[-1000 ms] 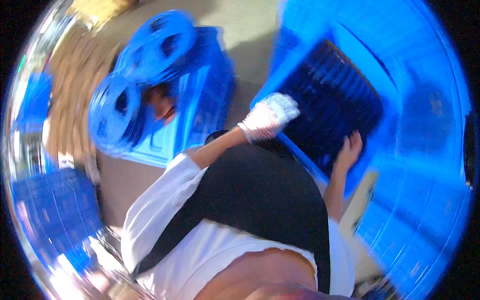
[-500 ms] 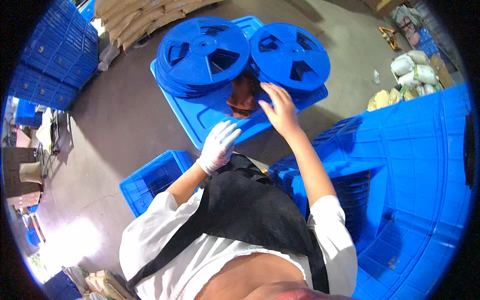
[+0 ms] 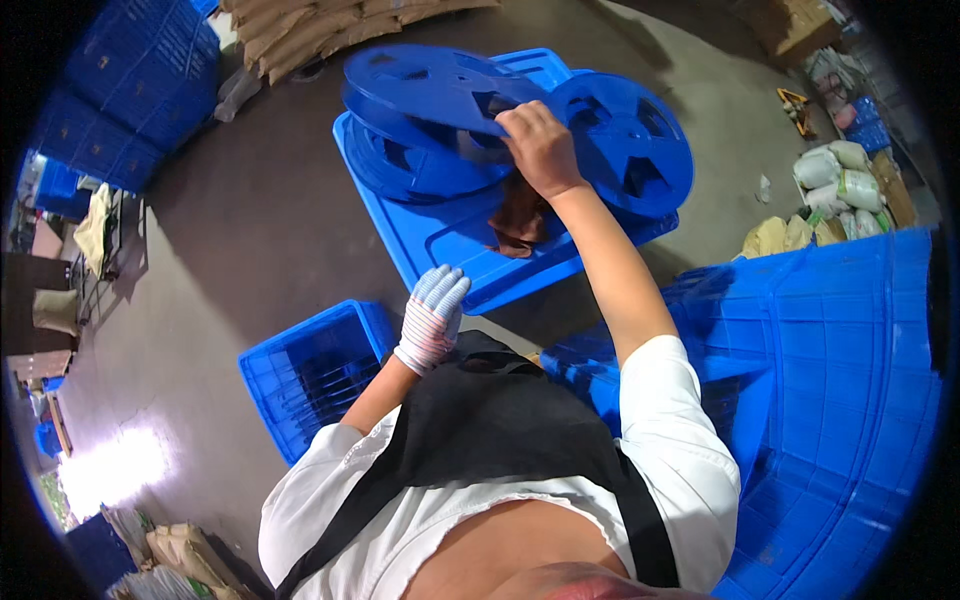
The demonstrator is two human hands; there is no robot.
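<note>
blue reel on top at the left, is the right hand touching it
Touching: in the head view, the right hand has its fingers closed on the tilted blue reel at its near rim.

The head camera looks steeply down and forward from above the person's chest (image 3: 520,535). The apron (image 3: 480,425) lies close, the left hand (image 3: 432,318) and right hand (image 3: 540,150) farther out, the floor (image 3: 260,200) around. Its wide fisheye lens bends straight edges toward the round rim.

Noting grey floor (image 3: 200,380), bright glare (image 3: 115,465) well off left edge of blue tub (image 3: 425,245); observing brown sacks (image 3: 310,30) beyond far-left corner, white sacks (image 3: 820,170) beyond right edge.
</note>
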